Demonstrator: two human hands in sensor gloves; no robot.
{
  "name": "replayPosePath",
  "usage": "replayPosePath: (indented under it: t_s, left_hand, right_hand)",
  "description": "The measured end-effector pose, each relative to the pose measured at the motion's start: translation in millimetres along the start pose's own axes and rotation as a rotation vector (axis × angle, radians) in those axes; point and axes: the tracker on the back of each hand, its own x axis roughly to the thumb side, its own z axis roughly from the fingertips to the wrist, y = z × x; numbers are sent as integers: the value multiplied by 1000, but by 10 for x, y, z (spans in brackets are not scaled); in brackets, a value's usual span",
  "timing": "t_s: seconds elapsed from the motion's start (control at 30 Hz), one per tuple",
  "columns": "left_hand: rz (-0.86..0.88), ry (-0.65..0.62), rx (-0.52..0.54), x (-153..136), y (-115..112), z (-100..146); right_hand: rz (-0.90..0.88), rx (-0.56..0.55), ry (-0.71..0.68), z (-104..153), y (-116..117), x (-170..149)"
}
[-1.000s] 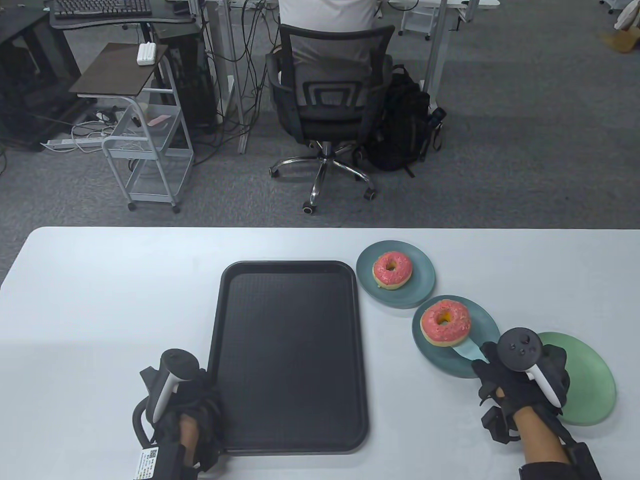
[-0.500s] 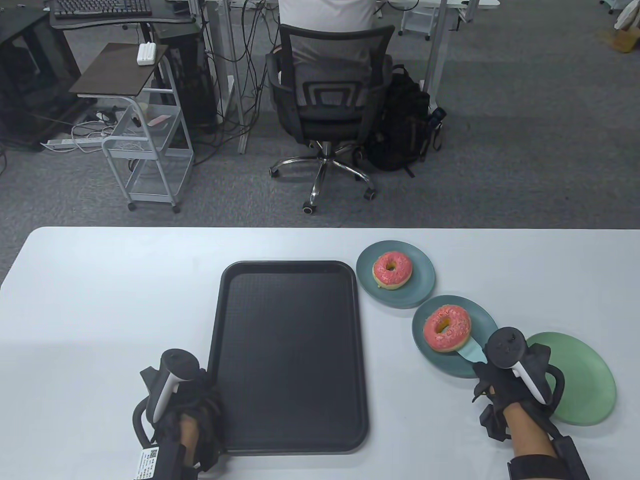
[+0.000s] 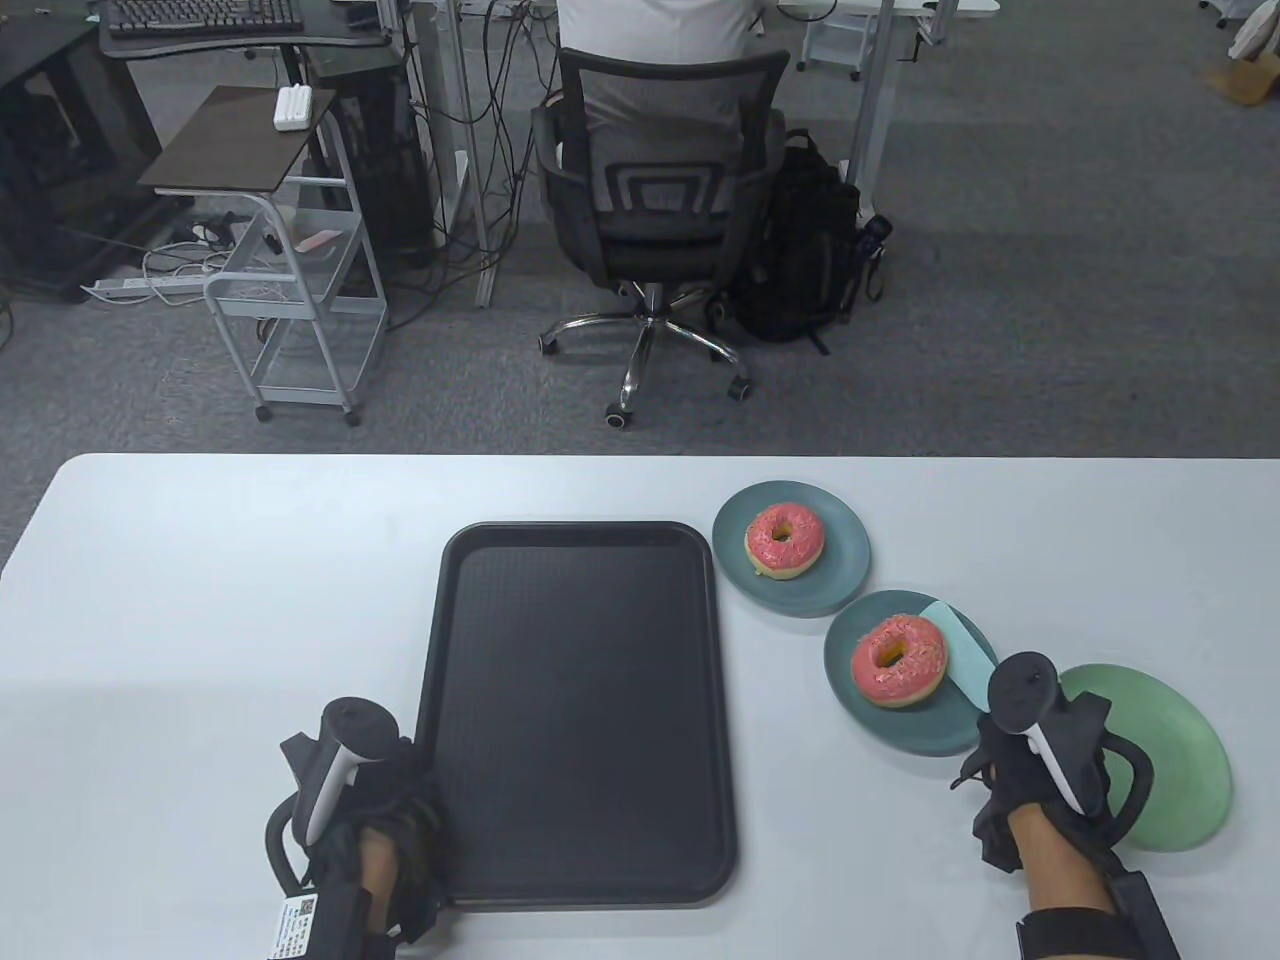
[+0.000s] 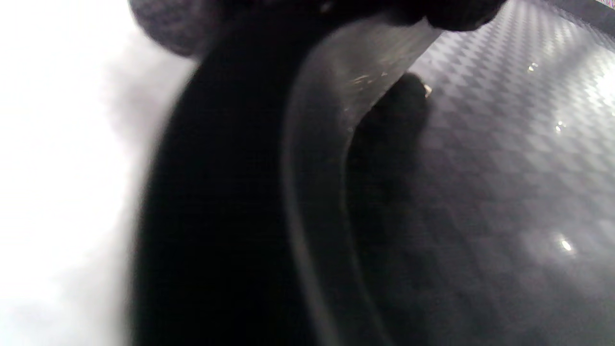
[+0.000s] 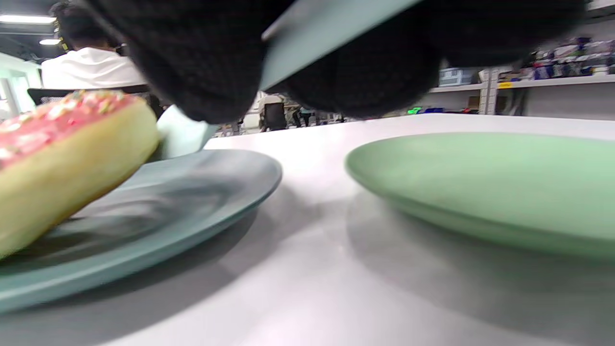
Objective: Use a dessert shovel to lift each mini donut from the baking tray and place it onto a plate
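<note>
Fingers first: your left hand (image 3: 375, 800) sits at the near left corner of the baking tray (image 3: 580, 700), and the left wrist view shows dark fingertips (image 4: 456, 12) over the tray's rim, so you look to be pinning it down, though I cannot tell how tightly they curl. A white tag on that wrist carries a QR code and small print too fine to read. Your right hand (image 3: 1040, 775) has its fingers wrapped round the handle of the dessert shovel (image 3: 957, 650), pale blade lying on the near plate (image 3: 900, 725) just beside the near donut (image 3: 898, 660), which rests on that plate, clear of the blade. That reads like a delivery just finished. The green plate (image 3: 1170, 770) next to your hand holds nothing; the tray is bare too, so I'd judge the job nearly done. Further back, the far donut (image 3: 785, 540) sits centred on the far plate (image 3: 840, 580). No brand marks show anywhere on the worktop (image 3: 200, 600).
</note>
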Motion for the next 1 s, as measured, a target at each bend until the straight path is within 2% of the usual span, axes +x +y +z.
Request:
replayPosePath:
  t_s: [0.27,0.47,0.7,0.87,1.0]
  left_hand:
    - [0,0,0,0,2,1]
    - [0,0,1,2,1,1]
    - [1,1,-2,3,2,1]
    - [2,1,-1,2,3,0]
    - [1,2,-1,1,3,1]
  right_hand:
    - [29,-11,68,-25,56,-174]
    - [-43,-34,122,-54,-7,-333]
    - [-164,-40,252,-152,-124,-689]
    - [-180,-34,353,-209,-94,-996]
    - [-178,-14,393,-236,-43,-1126]
